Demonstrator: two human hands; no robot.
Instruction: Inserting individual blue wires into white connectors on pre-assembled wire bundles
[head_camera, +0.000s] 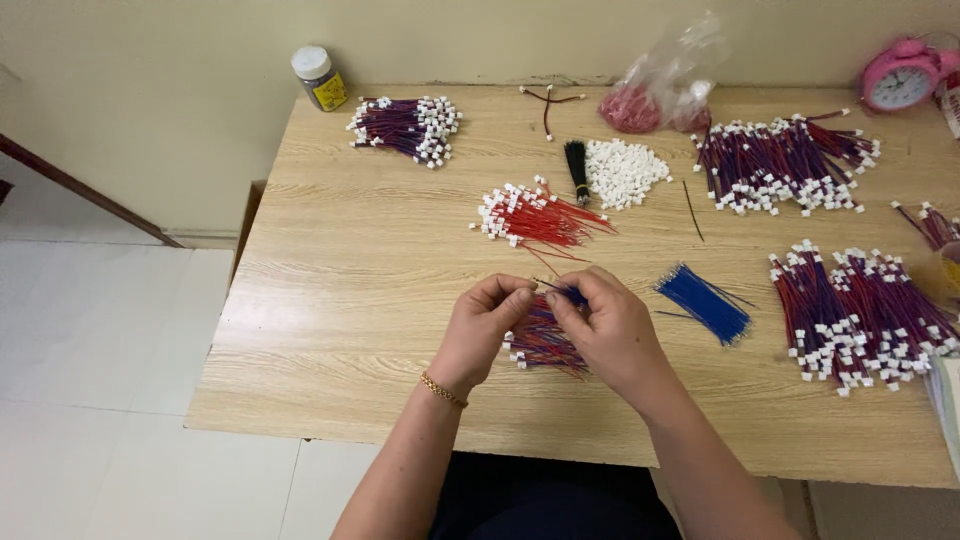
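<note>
Over the counter (330, 300), near its front edge, your left hand (482, 330) and right hand (610, 335) meet fingertip to fingertip, each grip pinched shut on a thin wire (560, 290). It runs roughly left to right between them, nearly level. Beneath your fingers lies a small bundle of red and blue wires (545, 345), just beside the loose blue wires (705, 303).

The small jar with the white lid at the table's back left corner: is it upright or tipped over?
Upright. The small jar stands on its base at the edge of the table, with its white lid on top and its yellow label facing outward.
</note>
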